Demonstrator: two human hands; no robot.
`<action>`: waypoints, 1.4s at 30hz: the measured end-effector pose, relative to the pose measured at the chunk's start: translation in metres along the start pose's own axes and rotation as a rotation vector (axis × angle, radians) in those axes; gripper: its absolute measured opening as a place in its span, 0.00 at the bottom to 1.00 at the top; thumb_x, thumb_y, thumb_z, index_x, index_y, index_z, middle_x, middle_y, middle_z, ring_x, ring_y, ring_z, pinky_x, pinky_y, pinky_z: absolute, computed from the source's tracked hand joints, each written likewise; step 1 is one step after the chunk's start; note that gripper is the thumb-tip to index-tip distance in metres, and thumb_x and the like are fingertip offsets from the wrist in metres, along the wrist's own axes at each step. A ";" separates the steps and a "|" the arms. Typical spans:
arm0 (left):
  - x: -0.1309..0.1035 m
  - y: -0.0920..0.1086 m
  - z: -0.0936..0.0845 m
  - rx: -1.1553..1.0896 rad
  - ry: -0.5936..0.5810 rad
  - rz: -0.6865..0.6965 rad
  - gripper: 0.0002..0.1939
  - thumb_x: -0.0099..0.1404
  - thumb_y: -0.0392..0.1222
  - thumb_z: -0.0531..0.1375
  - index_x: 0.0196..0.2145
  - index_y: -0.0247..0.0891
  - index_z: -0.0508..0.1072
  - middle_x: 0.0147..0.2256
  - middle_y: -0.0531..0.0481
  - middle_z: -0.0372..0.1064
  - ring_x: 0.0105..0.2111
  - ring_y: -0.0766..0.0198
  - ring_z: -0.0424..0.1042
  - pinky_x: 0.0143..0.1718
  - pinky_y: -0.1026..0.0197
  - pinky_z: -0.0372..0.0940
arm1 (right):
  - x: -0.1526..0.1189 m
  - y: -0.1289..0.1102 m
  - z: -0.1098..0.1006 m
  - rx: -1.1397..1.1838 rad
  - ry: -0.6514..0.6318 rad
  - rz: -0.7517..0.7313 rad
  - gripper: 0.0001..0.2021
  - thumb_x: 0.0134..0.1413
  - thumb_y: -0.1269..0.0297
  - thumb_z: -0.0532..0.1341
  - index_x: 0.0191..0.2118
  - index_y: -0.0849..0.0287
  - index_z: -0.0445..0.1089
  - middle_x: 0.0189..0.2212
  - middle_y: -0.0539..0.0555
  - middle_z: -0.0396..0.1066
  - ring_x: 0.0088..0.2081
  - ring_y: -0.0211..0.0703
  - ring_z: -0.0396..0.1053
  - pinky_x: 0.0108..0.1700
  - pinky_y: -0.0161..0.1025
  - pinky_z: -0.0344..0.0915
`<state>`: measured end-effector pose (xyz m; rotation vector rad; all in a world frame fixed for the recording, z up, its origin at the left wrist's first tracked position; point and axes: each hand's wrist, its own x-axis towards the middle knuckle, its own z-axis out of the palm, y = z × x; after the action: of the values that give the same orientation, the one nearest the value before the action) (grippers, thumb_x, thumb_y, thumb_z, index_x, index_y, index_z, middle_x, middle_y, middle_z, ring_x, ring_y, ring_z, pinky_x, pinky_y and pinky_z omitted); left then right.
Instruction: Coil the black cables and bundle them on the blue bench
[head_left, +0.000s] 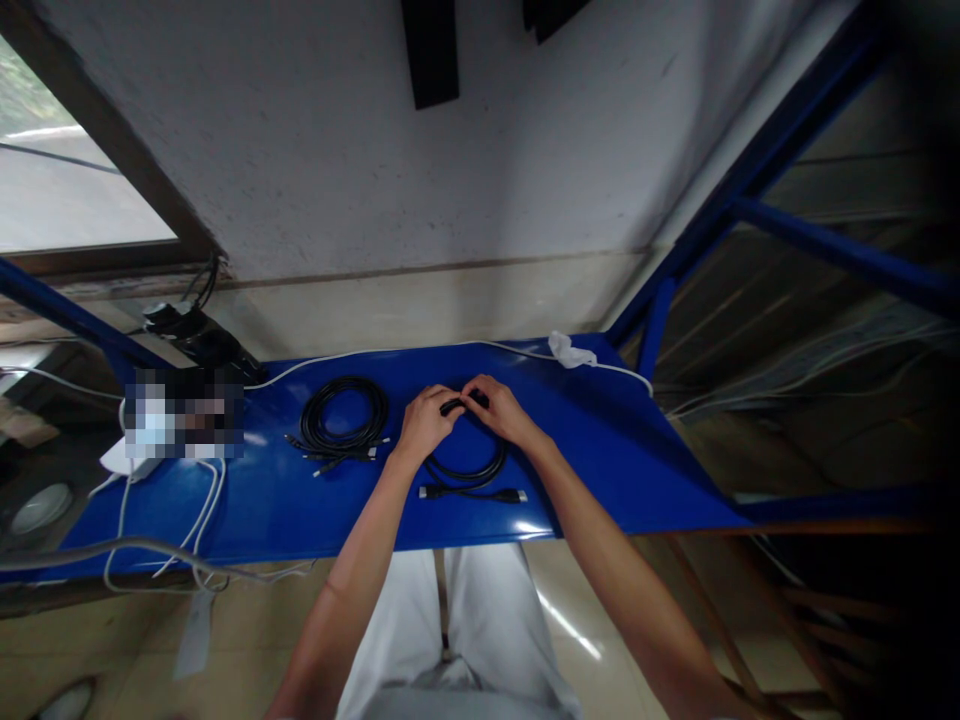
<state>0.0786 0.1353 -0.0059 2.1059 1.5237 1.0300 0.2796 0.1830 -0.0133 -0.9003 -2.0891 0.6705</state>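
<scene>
A black cable lies looped on the blue table, its two plug ends crossed near the front edge. Both hands are at the far side of this loop, close together. My left hand is closed on the black cable. My right hand pinches the same bundle from the other side, fingertips almost touching those of the left. Just what the fingertips hold there is too small to tell. To the left, a second coil of black cables rests flat with several plug ends pointing toward the front.
The blue table stands against a wall. A white cord runs along its back edge to a white crumpled wrap. At the left are a black device and white cables. Blue frame bars rise at the right.
</scene>
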 end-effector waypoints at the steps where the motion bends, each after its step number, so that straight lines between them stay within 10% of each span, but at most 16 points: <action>1: 0.000 -0.001 0.000 0.007 -0.005 0.009 0.10 0.70 0.38 0.70 0.49 0.46 0.84 0.47 0.47 0.81 0.50 0.54 0.79 0.54 0.53 0.73 | 0.000 0.001 0.000 0.009 0.005 0.008 0.07 0.71 0.59 0.63 0.43 0.55 0.76 0.41 0.57 0.78 0.43 0.50 0.73 0.50 0.46 0.67; 24: -0.002 -0.001 -0.019 -0.407 0.139 0.029 0.08 0.72 0.47 0.69 0.42 0.40 0.84 0.39 0.46 0.81 0.34 0.61 0.80 0.40 0.58 0.74 | -0.004 -0.025 -0.022 0.252 -0.055 0.255 0.21 0.59 0.42 0.71 0.35 0.57 0.75 0.29 0.49 0.71 0.31 0.41 0.65 0.34 0.38 0.61; 34: -0.009 0.010 -0.129 -0.381 0.251 -0.198 0.17 0.67 0.54 0.72 0.47 0.41 0.86 0.37 0.46 0.83 0.23 0.66 0.72 0.23 0.63 0.64 | -0.019 -0.108 -0.023 0.515 -0.239 0.342 0.25 0.62 0.39 0.68 0.29 0.55 0.65 0.25 0.47 0.66 0.29 0.39 0.65 0.32 0.37 0.61; 42: 0.016 -0.063 -0.217 -0.168 0.128 -0.247 0.16 0.63 0.51 0.72 0.43 0.37 0.85 0.34 0.44 0.83 0.27 0.61 0.75 0.25 0.63 0.63 | 0.052 -0.127 0.077 0.509 -0.237 0.249 0.27 0.64 0.35 0.64 0.28 0.55 0.67 0.29 0.53 0.77 0.31 0.43 0.72 0.34 0.38 0.66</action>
<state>-0.1181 0.1443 0.1064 1.7191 1.6446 1.1731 0.1459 0.1327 0.0526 -0.8172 -1.8760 1.4234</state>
